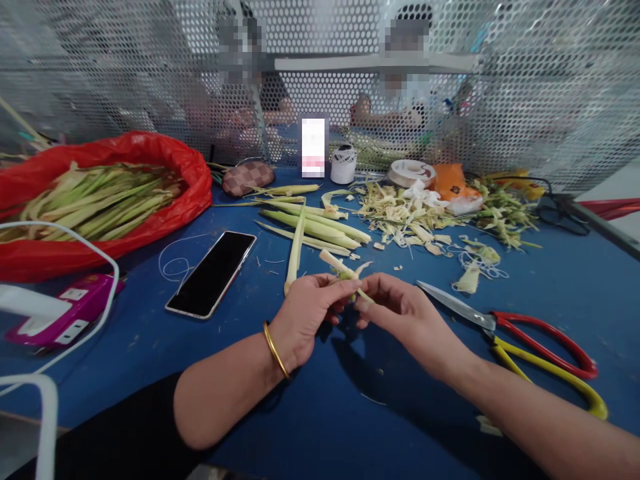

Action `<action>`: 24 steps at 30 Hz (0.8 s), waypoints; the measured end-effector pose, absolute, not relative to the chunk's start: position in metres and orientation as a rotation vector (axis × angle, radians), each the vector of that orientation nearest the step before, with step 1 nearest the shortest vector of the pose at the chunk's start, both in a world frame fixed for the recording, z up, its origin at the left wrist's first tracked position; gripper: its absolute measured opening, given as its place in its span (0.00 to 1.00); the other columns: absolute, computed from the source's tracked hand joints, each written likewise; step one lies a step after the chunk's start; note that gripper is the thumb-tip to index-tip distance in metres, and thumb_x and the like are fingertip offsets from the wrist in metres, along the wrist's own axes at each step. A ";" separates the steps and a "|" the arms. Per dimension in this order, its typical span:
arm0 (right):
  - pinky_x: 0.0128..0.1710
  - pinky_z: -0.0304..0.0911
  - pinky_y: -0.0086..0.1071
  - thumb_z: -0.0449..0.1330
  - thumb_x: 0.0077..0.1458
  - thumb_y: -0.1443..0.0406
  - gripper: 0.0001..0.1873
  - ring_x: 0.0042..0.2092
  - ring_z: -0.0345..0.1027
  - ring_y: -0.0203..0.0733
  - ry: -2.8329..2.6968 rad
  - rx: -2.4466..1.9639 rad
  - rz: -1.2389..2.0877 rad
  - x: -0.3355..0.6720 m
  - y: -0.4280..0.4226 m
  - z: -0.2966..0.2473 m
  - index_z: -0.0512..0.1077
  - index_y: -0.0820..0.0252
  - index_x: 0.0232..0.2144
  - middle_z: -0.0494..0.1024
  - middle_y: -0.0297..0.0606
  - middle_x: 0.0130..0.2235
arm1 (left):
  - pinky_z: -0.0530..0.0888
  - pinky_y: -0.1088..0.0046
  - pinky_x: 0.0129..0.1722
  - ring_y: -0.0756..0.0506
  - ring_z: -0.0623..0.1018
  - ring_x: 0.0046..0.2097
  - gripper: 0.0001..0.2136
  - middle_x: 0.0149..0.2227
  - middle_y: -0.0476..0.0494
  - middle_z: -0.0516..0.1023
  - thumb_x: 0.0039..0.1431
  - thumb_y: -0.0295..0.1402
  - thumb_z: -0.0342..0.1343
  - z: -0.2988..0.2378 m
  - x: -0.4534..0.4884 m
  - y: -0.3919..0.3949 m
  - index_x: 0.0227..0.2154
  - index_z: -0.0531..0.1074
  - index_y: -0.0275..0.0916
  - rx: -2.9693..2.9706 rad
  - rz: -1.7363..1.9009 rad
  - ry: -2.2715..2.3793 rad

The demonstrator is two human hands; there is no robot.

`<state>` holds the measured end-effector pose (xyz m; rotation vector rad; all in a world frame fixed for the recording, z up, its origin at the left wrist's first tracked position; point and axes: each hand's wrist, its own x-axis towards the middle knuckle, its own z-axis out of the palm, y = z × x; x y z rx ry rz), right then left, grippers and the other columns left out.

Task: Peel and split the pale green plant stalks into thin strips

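Flat blue worktop (565,287), tall grey metal screen (550,100) punched with round holes along its far side, pale horizontal rail (375,63) crossing the screen, whitish light on the metal, dark strip (607,224) at the worktop's right

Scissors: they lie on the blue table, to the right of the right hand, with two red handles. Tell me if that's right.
Not quite: the scissors have one red handle and one yellow handle, as the head view shows. They do lie on the blue table, right of the right hand.
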<state>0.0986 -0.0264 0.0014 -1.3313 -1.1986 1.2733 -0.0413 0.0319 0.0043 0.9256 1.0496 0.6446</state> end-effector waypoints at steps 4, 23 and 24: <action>0.31 0.65 0.32 0.62 0.51 0.59 0.09 0.31 0.69 0.39 -1.271 -1.395 1.089 0.098 -0.026 -0.005 0.68 0.58 0.29 0.73 0.33 0.29 | 0.62 0.79 0.20 0.53 0.67 0.23 0.11 0.21 0.49 0.71 0.44 0.37 0.67 0.003 -0.040 0.030 0.23 0.75 0.34 0.976 0.632 1.053; 0.30 0.61 0.28 0.50 0.55 0.67 0.13 0.27 0.67 0.36 -1.467 -1.461 0.994 0.098 -0.028 -0.006 0.63 0.56 0.19 0.70 0.31 0.21 | 0.63 0.81 0.22 0.56 0.66 0.24 0.11 0.25 0.54 0.70 0.45 0.34 0.66 0.000 -0.040 0.028 0.29 0.70 0.37 0.977 0.584 0.928; 0.30 0.61 0.28 0.49 0.55 0.67 0.13 0.27 0.67 0.36 -1.464 -1.451 1.013 0.098 -0.028 -0.007 0.63 0.56 0.19 0.71 0.31 0.21 | 0.62 0.82 0.22 0.56 0.66 0.24 0.11 0.24 0.55 0.69 0.45 0.34 0.66 0.000 -0.040 0.029 0.28 0.70 0.36 0.973 0.585 0.929</action>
